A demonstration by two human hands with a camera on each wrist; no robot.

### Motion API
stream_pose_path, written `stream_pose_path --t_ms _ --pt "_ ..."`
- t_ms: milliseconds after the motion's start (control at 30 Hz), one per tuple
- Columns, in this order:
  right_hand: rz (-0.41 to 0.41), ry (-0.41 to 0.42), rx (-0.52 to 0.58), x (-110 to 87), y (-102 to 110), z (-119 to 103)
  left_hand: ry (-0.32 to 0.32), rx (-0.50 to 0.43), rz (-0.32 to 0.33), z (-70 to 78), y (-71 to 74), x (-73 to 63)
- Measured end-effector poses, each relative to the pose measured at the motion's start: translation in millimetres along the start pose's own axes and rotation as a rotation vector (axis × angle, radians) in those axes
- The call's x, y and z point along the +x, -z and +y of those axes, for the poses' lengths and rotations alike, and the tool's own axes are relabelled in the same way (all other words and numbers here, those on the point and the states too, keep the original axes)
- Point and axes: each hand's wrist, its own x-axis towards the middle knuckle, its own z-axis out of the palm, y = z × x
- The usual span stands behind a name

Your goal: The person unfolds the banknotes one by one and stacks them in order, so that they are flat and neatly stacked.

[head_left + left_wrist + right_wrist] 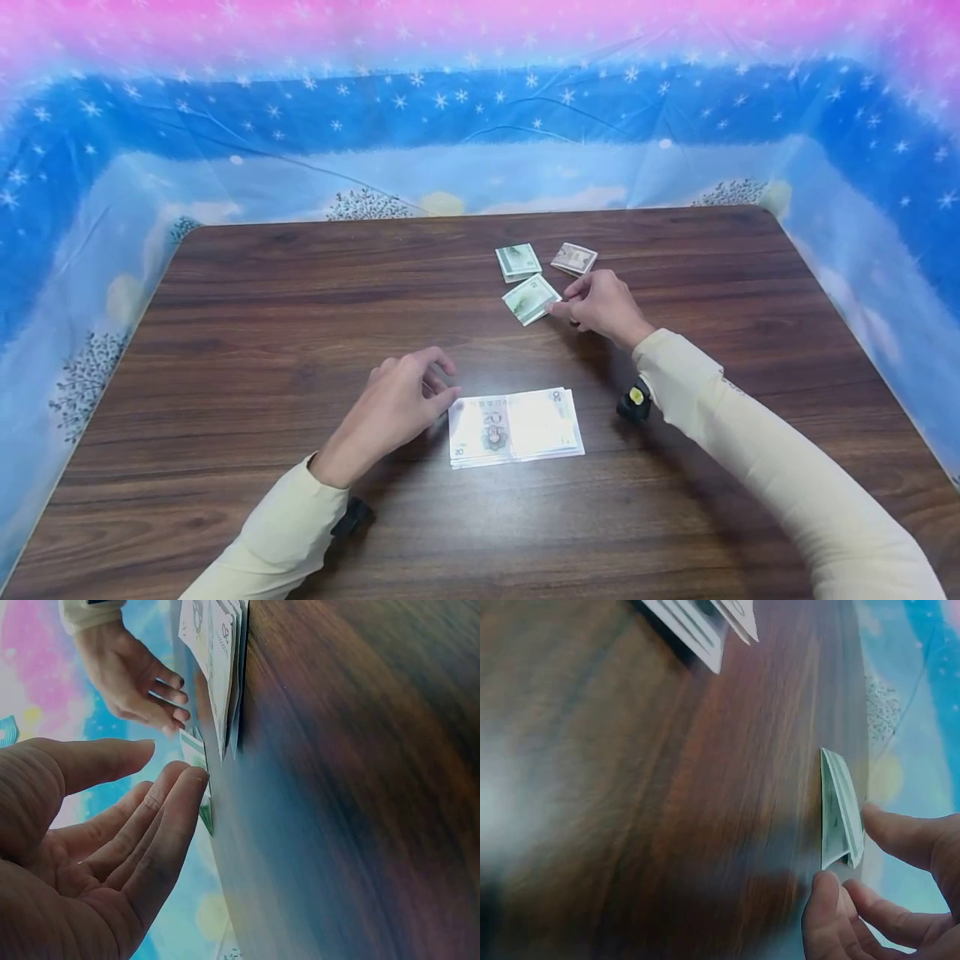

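My right hand (606, 310) is at the near corner of a folded green banknote (529, 298), its thumb and fingers parted around that end. In the right wrist view, fingertips (823, 889) lie close to the note; whether they touch it I cannot tell. Behind it are another folded green banknote (517, 260) and a folded brownish banknote (575, 257). My left hand (399, 400) hovers at the left end of a stack of flat 20 banknotes (517, 429), fingers loosely bent and holding nothing. Glare washes out part of the stack's top.
The brown wooden table (262, 333) carries all the banknotes. A blue and pink snowflake cloth (450, 108) hangs behind and at both sides of it. Black wrist devices (634, 402) sit under both cream sleeves (750, 442).
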Motion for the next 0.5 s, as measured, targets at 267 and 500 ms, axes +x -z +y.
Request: stream_pose_path --t_ms 267,500 --pt "0.1 0.065 -0.222 15.4 -11 -7 -0.006 0.012 0.009 1.7 0.0 -0.3" --pt "0.07 0.053 -0.238 17.2 -22 -16 0.004 0.023 0.005 2.6 0.5 -0.2"
